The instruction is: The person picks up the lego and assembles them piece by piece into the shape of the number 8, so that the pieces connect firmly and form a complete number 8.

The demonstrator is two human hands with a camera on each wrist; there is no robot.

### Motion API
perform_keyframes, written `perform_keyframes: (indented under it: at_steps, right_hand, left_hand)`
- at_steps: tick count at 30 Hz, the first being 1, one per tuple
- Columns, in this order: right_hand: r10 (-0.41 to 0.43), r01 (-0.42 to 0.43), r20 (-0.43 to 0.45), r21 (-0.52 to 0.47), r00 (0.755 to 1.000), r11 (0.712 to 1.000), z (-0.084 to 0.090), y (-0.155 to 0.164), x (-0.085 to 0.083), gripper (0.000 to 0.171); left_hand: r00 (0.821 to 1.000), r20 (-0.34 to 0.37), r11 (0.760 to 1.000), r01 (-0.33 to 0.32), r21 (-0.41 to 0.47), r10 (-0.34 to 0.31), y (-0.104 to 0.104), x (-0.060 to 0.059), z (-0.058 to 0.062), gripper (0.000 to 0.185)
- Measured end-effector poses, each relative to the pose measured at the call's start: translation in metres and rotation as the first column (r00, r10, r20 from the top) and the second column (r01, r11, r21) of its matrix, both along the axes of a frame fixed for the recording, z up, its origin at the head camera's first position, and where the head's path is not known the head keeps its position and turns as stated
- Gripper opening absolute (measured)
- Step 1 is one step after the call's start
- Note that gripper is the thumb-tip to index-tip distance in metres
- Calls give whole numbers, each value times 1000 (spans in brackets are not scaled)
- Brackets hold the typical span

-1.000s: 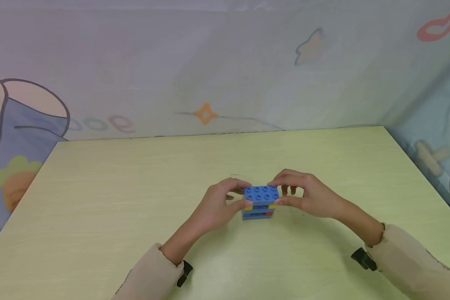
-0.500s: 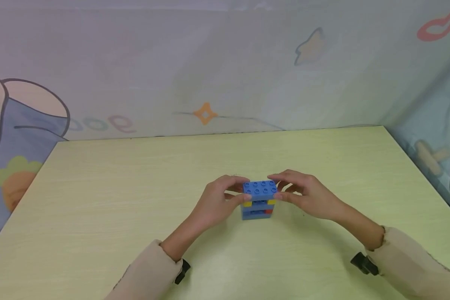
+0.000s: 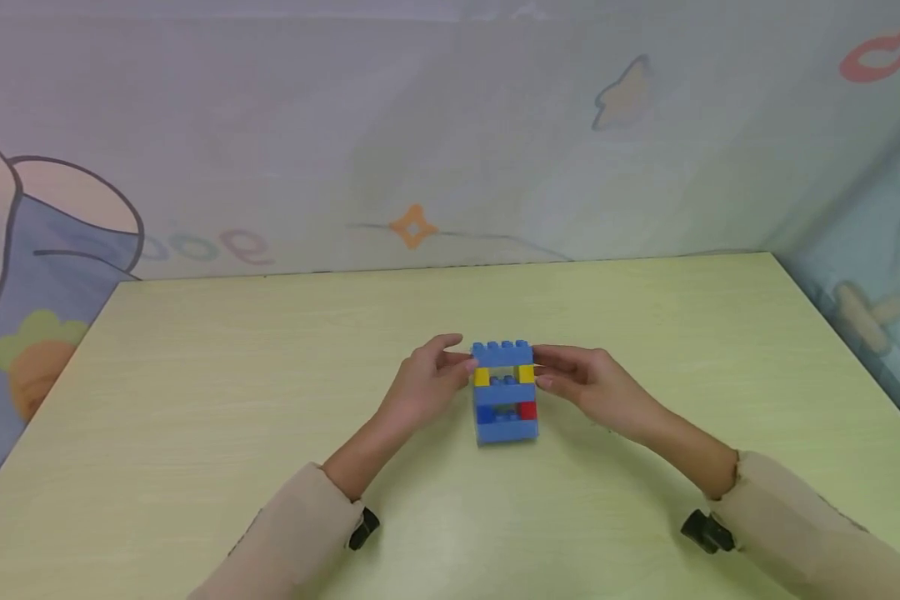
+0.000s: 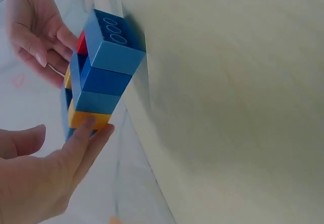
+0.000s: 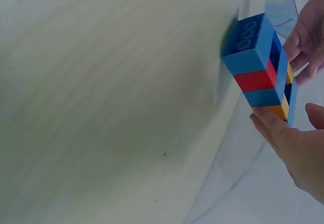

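Note:
A stack of toy building bricks (image 3: 504,393) is held between both hands, its open front facing the head camera. Long blue bricks alternate with small end bricks: yellow in the upper gap, blue and red in the lower. Both wrist views show the lowest brick's hollow underside, so the stack is tilted or lifted. My left hand (image 3: 427,387) touches its left side; in the left wrist view straight fingers (image 4: 83,143) lie along the yellow brick (image 4: 88,119), thumb apart. My right hand (image 3: 596,383) touches the opposite side, its straight fingers (image 5: 271,122) against another yellow brick (image 5: 276,109).
The stack is over a pale wooden table (image 3: 270,400). Behind the table's far edge rises a printed cloth backdrop (image 3: 307,150). Black straps or cameras (image 3: 708,532) sit at the beige sleeves (image 3: 787,517).
The stack has turned from showing its studded top to showing its front, and shifted slightly left. Both hands have moved left with it, and their fingers have moved from the top brick's corners to its sides.

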State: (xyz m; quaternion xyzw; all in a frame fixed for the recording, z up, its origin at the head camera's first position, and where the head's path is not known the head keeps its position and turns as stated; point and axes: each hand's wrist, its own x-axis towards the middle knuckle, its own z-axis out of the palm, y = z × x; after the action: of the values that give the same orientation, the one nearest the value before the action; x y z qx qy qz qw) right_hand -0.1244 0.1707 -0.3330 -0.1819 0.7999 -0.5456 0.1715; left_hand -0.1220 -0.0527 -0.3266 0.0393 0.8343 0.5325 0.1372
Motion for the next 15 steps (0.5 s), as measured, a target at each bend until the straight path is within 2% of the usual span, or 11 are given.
perform_keyframes:
  at_steps: [3, 6, 10, 15]
  right_hand:
    - [20, -19, 57, -16, 998, 1000, -6, -1, -2, 43]
    - [35, -36, 79, 2, 996, 999, -10, -2, -3, 45]
    - [45, -48, 99, 25, 994, 999, -14, -3, -5, 48]
    - [46, -51, 137, 28, 990, 998, -18, -3, -4, 49]
  left_hand:
    - [997, 56, 999, 50, -16, -49, 1, -2, -3, 49]
    - [995, 72, 995, 80, -63, -76, 3, -4, -6, 47]
    - [995, 72, 989, 80, -122, -72, 6, -6, -12, 45]
    - [994, 78, 985, 88, -147, -77, 8, -6, -16, 45]
